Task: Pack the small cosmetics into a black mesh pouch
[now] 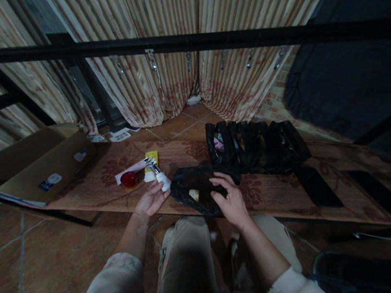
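My left hand (151, 199) has its fingers around a small white bottle (164, 182) with a silver cap, held tilted just left of a black mesh pouch (182, 180). Inside the pouch a small pale item with a yellowish part (194, 194) shows; its kind is unclear. My right hand (230, 197) rests over the pouch's right side, thumb and fingers apart. Beyond my left hand lie a yellow-and-white tube (152, 156), a pale pink tube (133, 169) and a round red container (128, 179). Some silver-capped ends overlap there and are hard to separate.
An open cardboard box (62, 158) stands at the left end of the cloth-covered bench (181, 151). A black mesh organizer (257, 145) with compartments sits behind the pouch. Two dark flat panels (317, 186) lie on the right. A black metal bar (166, 43) with hooks crosses in front.
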`<state>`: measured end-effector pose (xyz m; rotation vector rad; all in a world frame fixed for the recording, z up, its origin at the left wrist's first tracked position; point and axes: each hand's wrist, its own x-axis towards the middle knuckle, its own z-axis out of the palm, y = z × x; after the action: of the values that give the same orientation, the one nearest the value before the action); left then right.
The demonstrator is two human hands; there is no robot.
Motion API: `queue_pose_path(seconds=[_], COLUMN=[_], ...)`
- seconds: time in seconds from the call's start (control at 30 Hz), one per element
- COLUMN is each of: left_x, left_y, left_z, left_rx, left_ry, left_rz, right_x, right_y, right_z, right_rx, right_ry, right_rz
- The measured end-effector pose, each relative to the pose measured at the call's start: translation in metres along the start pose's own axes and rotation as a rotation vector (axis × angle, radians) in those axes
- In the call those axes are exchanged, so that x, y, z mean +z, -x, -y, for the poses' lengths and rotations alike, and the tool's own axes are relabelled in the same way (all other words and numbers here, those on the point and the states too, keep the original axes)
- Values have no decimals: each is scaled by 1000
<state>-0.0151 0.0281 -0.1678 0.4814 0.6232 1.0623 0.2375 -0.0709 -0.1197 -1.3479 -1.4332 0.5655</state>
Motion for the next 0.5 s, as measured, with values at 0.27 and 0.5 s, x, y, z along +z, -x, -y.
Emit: queue_pose_path(seconds=[0.27, 0.5], left_x=[2, 1], left_y=[1, -1], left_z=[0, 0], left_rx=[1, -4], left_ry=[0, 22], left_rz=[4, -6], right_x=[0, 0], right_y=[0, 0], right_z=[-1, -1], right_rx=[4, -2], right_ry=[11, 4], right_rz=[3, 6])
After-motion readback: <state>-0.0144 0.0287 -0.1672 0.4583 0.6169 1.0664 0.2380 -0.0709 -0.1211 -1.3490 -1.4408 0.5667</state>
